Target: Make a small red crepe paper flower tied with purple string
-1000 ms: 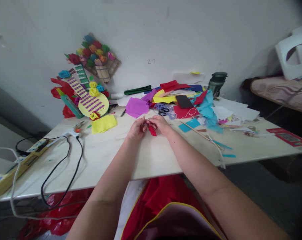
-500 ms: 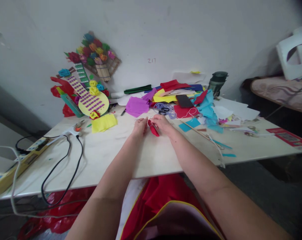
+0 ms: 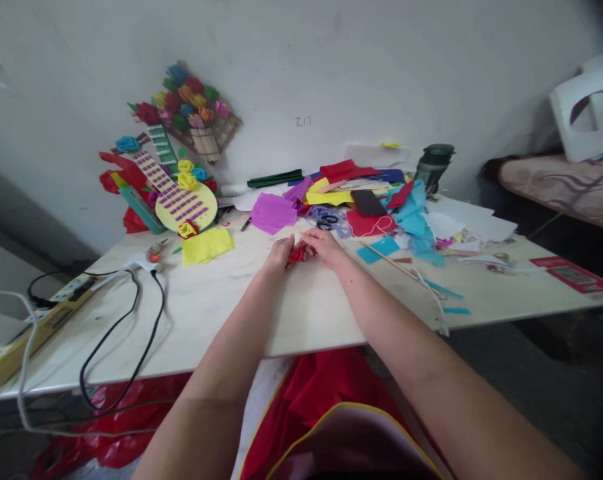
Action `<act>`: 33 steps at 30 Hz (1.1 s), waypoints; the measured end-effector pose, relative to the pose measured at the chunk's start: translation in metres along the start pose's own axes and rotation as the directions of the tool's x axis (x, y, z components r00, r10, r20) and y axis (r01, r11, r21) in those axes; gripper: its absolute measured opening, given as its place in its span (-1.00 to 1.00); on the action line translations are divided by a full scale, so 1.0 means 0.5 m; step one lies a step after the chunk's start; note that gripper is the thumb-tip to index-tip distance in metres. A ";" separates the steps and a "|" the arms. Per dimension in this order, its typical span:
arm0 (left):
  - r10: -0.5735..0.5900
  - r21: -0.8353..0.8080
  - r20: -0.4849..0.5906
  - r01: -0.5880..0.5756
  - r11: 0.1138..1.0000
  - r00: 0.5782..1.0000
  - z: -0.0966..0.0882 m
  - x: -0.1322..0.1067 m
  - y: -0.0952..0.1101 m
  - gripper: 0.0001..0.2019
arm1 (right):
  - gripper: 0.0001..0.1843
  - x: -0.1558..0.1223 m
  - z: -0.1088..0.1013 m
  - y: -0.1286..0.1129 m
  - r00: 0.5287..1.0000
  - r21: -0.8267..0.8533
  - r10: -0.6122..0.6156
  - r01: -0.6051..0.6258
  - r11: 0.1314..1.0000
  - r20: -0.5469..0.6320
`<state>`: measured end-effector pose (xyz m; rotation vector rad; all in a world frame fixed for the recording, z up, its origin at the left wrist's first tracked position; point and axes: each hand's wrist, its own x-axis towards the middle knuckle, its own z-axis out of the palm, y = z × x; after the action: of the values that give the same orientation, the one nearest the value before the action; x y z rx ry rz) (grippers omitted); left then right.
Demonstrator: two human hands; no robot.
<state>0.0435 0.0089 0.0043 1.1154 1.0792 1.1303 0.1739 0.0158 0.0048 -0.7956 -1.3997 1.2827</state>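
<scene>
Between my two hands is a small crumpled piece of red crepe paper, partly hidden by the fingers. My left hand is closed on its left side. The fingertips of my right hand pinch it from the right. Both hands are just above the middle of the white table. Beyond them lie purple paper, black-handled scissors and a red sheet with white string on it. A blue paper piece is right of my right hand.
To the left are yellow paper, a glue gun with a looped black cable, a power strip and a flower-trimmed paper guitar. On the right are thin sticks, paper scraps, a phone and a dark bottle.
The red paper, which hung down as a folded strip, is now bunched between the hands and shifted slightly left. The hands have barely moved.
</scene>
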 end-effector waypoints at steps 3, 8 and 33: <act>0.000 -0.012 0.024 0.001 1.000 1.000 -0.002 -0.004 0.000 -0.66 | -0.73 -0.008 0.004 -0.007 0.999 -0.050 0.047 -0.046 0.998 0.018; 0.161 0.061 -0.068 -0.157 0.986 0.985 -0.013 -0.006 -0.003 -0.69 | -0.77 -0.008 0.006 -0.008 0.978 -0.169 0.209 -0.208 0.963 -0.010; 0.259 -0.189 -0.141 -0.283 0.940 0.955 -0.027 0.021 -0.008 -0.71 | -0.81 0.002 0.007 -0.010 0.975 -0.352 0.190 -0.220 0.910 -0.118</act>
<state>0.0316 0.0203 -0.0020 1.0650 0.8864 1.5059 0.1711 0.0147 0.0103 -1.2627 -1.5411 1.1443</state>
